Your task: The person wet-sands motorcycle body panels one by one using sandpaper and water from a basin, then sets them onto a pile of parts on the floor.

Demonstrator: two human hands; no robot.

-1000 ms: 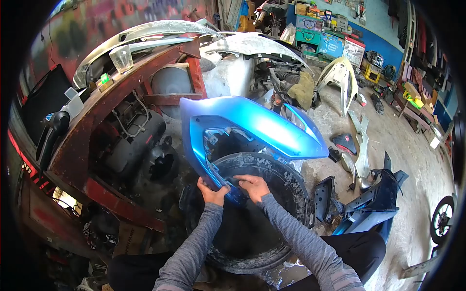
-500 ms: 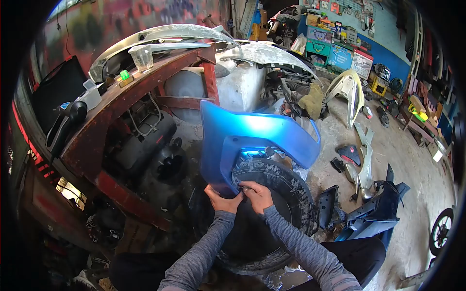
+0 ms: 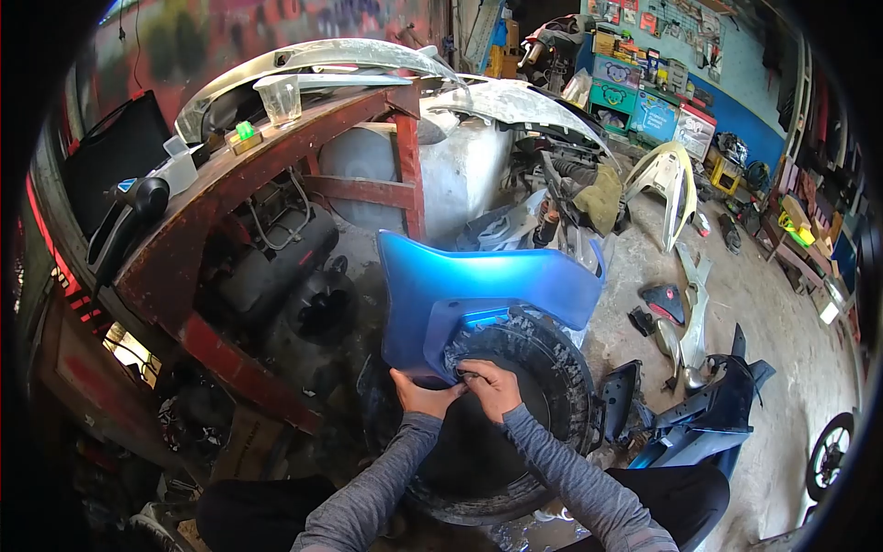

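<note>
A glossy blue motorcycle fairing panel (image 3: pixel 478 267) stands tilted in front of me, over a black tire (image 3: pixel 568 405). My left hand (image 3: pixel 427 396) grips its lower left corner, thumb pointing inward along the bottom edge. Close beside it, my right hand (image 3: pixel 492 388) is closed in a pinch at the same lower edge, its fingertips against the panel. Whatever sits between those fingertips is too small and hidden to name. The two hands nearly meet at the thumbs.
A red wooden bench (image 3: pixel 276 152) on the left carries a plastic cup (image 3: pixel 280 99) and a pale fairing (image 3: pixel 313 60). Dark blue body parts (image 3: pixel 704 414) lie on the floor at right. Behind them stands a cream-white panel (image 3: pixel 664 189). Stacked boxes (image 3: pixel 653 115) line the back wall.
The panel's upper edge has tipped lower, and both hands sit slightly lower in the view. Both hands keep their places at its lower edge. The camera view has shifted a little.
</note>
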